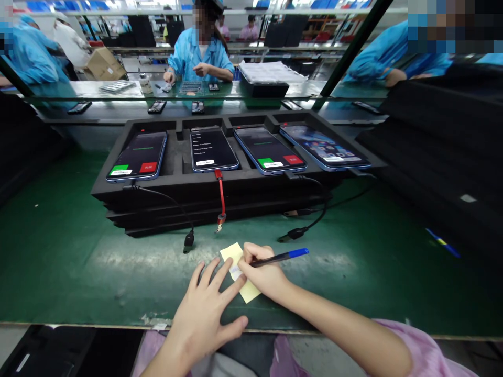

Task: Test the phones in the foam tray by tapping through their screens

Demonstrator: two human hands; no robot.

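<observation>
A yellow sticky note [232, 252] lies aslant on the green table, with faint writing on it. My left hand [210, 303] rests flat with fingers spread, its fingertips on the note's left side. In my right hand [264, 268] a pen [280, 257] with a blue end is gripped; its tip is hidden by the fingers, at the note. Beyond the hands, several phones sit in a black foam tray [157, 184]: a lit phone [138, 154], one with a text menu [212, 149], another with green and red buttons [269, 149], and one showing app icons [326, 145].
Short black cables [188, 241] and a red cable [222, 196] hang from the phones onto the green table [98, 277]. A blue pen-like item [443, 242] lies at right beside stacked black foam [444, 157]. Behind runs a line with more phones [157, 107]; people in blue work there.
</observation>
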